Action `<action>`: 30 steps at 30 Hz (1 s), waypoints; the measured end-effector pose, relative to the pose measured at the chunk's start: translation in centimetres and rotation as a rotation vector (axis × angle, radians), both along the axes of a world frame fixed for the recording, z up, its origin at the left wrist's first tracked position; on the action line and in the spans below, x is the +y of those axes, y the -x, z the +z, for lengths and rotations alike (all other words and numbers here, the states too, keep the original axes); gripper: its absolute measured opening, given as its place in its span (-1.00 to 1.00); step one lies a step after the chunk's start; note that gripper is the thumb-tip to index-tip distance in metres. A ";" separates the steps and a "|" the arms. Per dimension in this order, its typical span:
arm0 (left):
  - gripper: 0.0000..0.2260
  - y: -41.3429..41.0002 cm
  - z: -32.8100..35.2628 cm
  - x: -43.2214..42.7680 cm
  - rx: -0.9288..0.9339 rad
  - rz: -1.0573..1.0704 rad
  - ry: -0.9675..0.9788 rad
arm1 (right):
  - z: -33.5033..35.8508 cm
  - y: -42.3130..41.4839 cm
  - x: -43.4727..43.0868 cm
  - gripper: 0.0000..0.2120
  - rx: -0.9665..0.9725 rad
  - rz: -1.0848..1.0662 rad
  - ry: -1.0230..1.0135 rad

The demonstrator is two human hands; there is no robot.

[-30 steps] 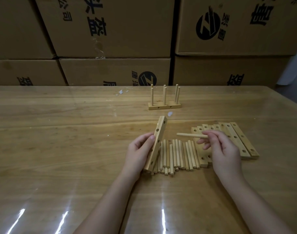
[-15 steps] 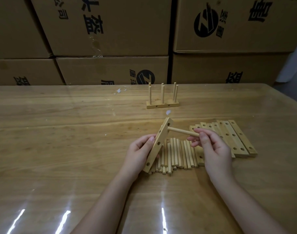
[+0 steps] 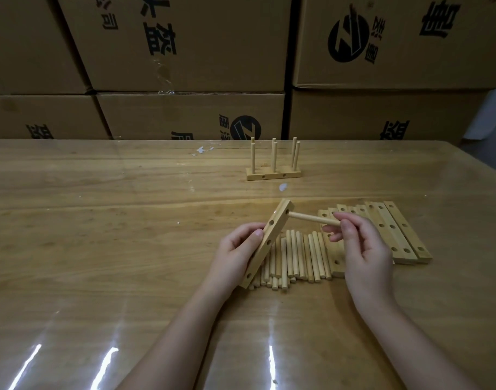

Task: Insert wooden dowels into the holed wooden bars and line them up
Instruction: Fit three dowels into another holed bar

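Note:
My left hand [image 3: 235, 257] grips a holed wooden bar [image 3: 269, 240], tilted on its long edge over the dowel pile. My right hand [image 3: 362, 249] pinches a dowel [image 3: 314, 219] whose far end sits at the bar's top hole. Several loose dowels [image 3: 297, 257] lie side by side on the table between my hands. To the right, several holed bars [image 3: 393, 232] lie flat in a row, partly hidden by my right hand. Farther back stands a finished bar [image 3: 273, 174] with several upright dowels.
A glossy wooden table [image 3: 100, 249] carries everything. Stacked cardboard boxes [image 3: 185, 52] form a wall along its far edge. Small white scraps [image 3: 201, 150] lie near the back.
My right hand has carried the dowel leftward until its tip met the top hole of the bar. My left hand keeps holding the tilted bar.

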State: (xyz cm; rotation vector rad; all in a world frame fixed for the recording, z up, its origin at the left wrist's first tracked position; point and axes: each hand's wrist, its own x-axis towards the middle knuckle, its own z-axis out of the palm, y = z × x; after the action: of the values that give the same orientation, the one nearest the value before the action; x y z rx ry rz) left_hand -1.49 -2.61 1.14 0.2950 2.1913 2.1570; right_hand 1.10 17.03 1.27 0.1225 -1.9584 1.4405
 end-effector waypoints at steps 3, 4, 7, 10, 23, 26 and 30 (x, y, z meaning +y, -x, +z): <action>-0.75 0.0 0.0 0.1 0.007 0.000 0.008 | 0.0 -0.1 -0.1 -0.73 0.064 -0.004 -0.064; -0.76 0.0 0.0 0.1 0.009 -0.001 0.012 | -0.1 -0.1 -0.1 -0.73 0.074 -0.002 -0.077; -0.78 0.1 0.0 0.0 0.011 0.007 0.012 | -0.3 0.1 -0.2 -0.74 0.073 0.008 -0.100; -0.77 0.0 0.2 0.0 0.024 -0.001 0.001 | -0.4 0.2 0.0 -0.74 0.049 0.004 -0.122; -0.78 -0.1 0.3 0.4 0.090 0.039 0.016 | 0.0 -0.1 0.0 -0.74 0.129 -0.045 -0.435; -0.78 -0.1 0.3 0.2 0.098 0.033 0.005 | 0.0 -0.1 0.0 -0.74 0.139 -0.051 -0.449; -0.78 -0.1 0.1 0.3 0.105 0.014 0.006 | 0.1 0.0 0.1 -0.74 0.140 -0.045 -0.457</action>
State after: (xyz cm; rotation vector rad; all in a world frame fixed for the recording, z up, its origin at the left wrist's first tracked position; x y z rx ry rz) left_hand -1.39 -2.33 1.26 0.4028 2.2602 2.1891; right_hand 1.12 17.15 1.35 0.3707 -2.1233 0.9080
